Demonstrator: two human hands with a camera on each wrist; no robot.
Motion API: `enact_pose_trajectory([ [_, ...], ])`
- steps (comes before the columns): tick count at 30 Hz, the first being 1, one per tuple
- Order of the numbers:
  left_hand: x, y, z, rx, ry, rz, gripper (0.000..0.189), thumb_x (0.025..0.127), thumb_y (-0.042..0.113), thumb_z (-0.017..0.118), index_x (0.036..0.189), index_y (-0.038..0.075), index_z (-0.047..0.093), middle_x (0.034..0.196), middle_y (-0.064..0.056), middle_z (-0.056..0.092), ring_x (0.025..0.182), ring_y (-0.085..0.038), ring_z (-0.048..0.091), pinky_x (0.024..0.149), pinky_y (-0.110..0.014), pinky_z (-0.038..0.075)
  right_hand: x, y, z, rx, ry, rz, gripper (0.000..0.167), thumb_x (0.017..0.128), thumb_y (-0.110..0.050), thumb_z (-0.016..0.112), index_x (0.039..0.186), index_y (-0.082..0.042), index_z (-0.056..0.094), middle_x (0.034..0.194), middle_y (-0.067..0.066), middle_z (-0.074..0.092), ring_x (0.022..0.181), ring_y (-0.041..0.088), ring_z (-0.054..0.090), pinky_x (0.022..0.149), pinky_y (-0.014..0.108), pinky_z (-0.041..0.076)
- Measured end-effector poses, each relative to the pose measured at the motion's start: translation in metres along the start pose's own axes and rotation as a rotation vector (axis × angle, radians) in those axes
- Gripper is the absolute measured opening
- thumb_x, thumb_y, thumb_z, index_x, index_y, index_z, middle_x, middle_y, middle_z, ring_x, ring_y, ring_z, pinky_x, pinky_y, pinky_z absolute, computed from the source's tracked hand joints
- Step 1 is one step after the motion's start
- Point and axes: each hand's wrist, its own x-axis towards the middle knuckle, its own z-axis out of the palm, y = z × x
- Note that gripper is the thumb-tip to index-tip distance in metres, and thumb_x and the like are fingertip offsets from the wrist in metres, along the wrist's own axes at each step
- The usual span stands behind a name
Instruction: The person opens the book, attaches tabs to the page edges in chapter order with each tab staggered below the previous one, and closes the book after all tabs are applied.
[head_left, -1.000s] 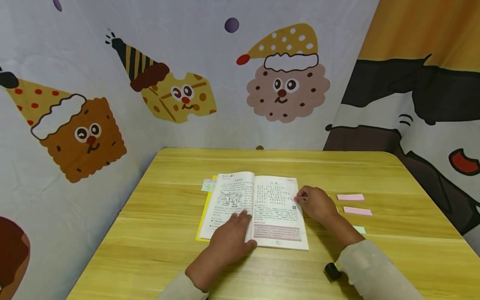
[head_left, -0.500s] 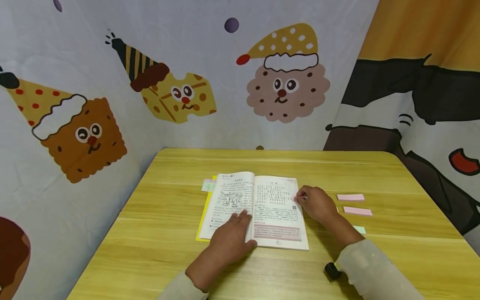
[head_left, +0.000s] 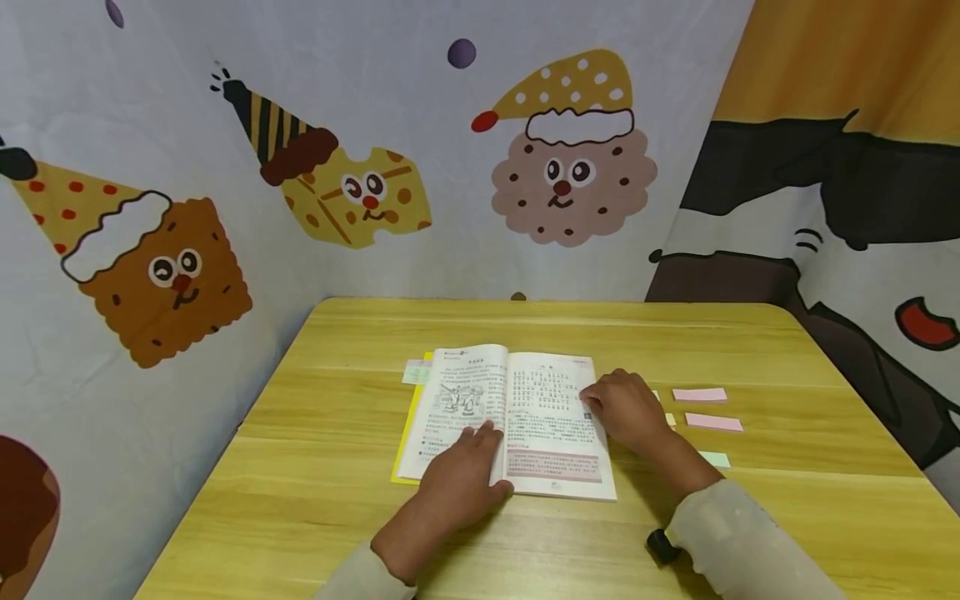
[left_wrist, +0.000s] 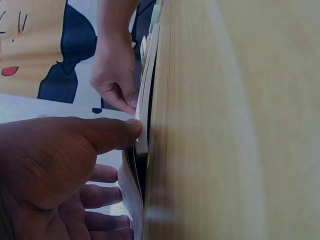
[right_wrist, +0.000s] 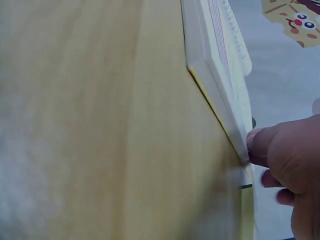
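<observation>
An open book lies on the wooden table, with a yellow cover edge showing along its left side. My left hand presses on the left page near the spine, fingers extended and thumb across the gutter at the bottom. In the left wrist view the left thumb lies on the book's edge. My right hand is at the right page's outer edge, thumb and fingertips pinched together there. A bit of pink sticky note peeks out at those fingertips; most of it is hidden.
Two pink sticky strips lie right of the right hand, with a pale green strip nearer me. Pale yellow strips show behind the hand. Green tabs stick out from the book's left edge. A cartoon-printed curtain stands behind the table.
My right hand has shifted slightly left over the page edge, and more of the pale yellow strips behind it shows. My left hand and the book have stayed in place.
</observation>
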Motion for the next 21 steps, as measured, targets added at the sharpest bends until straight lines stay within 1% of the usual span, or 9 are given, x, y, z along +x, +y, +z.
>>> enact_pose_trajectory([
  [2, 0.0, 0.0, 0.0, 0.001, 0.001, 0.004, 0.073, 0.089, 0.042, 0.077, 0.148, 0.008, 0.051, 0.155, -0.013, 0.048, 0.139, -0.035, 0.048, 0.098, -0.049, 0.051, -0.001, -0.002, -0.004, 0.006, -0.039, -0.011, 0.019, 0.089, -0.005, 0.077, 0.106, -0.01, 0.082, 0.096, 0.003, 0.074, 0.085, 0.024, 0.061, 0.079, 0.042, 0.048],
  [5, 0.0, 0.0, 0.001, 0.004, 0.008, 0.007, 0.073, 0.089, 0.042, 0.077, 0.148, 0.008, 0.051, 0.154, -0.013, 0.049, 0.138, -0.035, 0.049, 0.097, -0.049, 0.052, -0.004, -0.006, -0.011, 0.032, -0.098, -0.031, 0.024, 0.088, 0.001, 0.073, 0.106, -0.01, 0.082, 0.098, 0.002, 0.074, 0.088, 0.025, 0.062, 0.081, 0.043, 0.049],
  [8, 0.0, 0.0, 0.001, 0.007, 0.015, 0.008, 0.073, 0.088, 0.042, 0.078, 0.147, 0.008, 0.052, 0.153, -0.013, 0.049, 0.138, -0.036, 0.049, 0.097, -0.049, 0.052, -0.008, -0.011, -0.019, 0.059, -0.138, -0.084, 0.026, 0.084, 0.005, 0.072, 0.103, -0.01, 0.083, 0.097, 0.002, 0.073, 0.088, 0.025, 0.063, 0.078, 0.043, 0.051],
  [10, 0.0, -0.001, 0.001, 0.008, 0.016, 0.012, 0.073, 0.088, 0.042, 0.077, 0.147, 0.008, 0.052, 0.154, -0.013, 0.049, 0.138, -0.036, 0.049, 0.098, -0.049, 0.052, -0.014, -0.015, -0.023, 0.073, -0.146, -0.136, 0.026, 0.082, 0.005, 0.072, 0.101, -0.009, 0.083, 0.095, 0.003, 0.072, 0.086, 0.024, 0.063, 0.075, 0.041, 0.052],
  [13, 0.0, -0.001, 0.001, 0.013, 0.017, 0.018, 0.072, 0.089, 0.043, 0.077, 0.147, 0.008, 0.052, 0.154, -0.013, 0.048, 0.138, -0.036, 0.049, 0.099, -0.049, 0.051, -0.026, -0.021, -0.028, 0.085, -0.141, -0.219, 0.023, 0.08, 0.004, 0.074, 0.098, -0.007, 0.083, 0.094, 0.003, 0.071, 0.085, 0.022, 0.064, 0.074, 0.038, 0.054],
  [16, 0.0, -0.001, 0.001, 0.012, 0.018, 0.019, 0.072, 0.089, 0.043, 0.077, 0.147, 0.008, 0.052, 0.154, -0.013, 0.048, 0.138, -0.036, 0.049, 0.099, -0.049, 0.051, -0.04, -0.028, -0.033, 0.102, -0.146, -0.275, 0.016, 0.082, -0.002, 0.079, 0.096, -0.008, 0.083, 0.097, 0.003, 0.07, 0.088, 0.021, 0.064, 0.075, 0.038, 0.055],
  [19, -0.001, 0.0, 0.0, 0.009, 0.016, 0.012, 0.072, 0.089, 0.042, 0.077, 0.147, 0.008, 0.052, 0.154, -0.013, 0.049, 0.138, -0.036, 0.049, 0.098, -0.049, 0.051, -0.053, -0.037, -0.039, 0.113, -0.169, -0.283, 0.014, 0.084, -0.011, 0.082, 0.097, -0.009, 0.083, 0.102, 0.003, 0.071, 0.094, 0.021, 0.065, 0.08, 0.041, 0.055],
  [21, -0.001, 0.0, 0.0, 0.009, 0.016, 0.009, 0.072, 0.089, 0.042, 0.077, 0.147, 0.007, 0.052, 0.154, -0.013, 0.049, 0.138, -0.036, 0.049, 0.097, -0.049, 0.052, -0.061, -0.043, -0.042, 0.109, -0.191, -0.263, 0.018, 0.084, -0.019, 0.084, 0.099, -0.01, 0.082, 0.106, 0.002, 0.071, 0.099, 0.022, 0.065, 0.085, 0.043, 0.054],
])
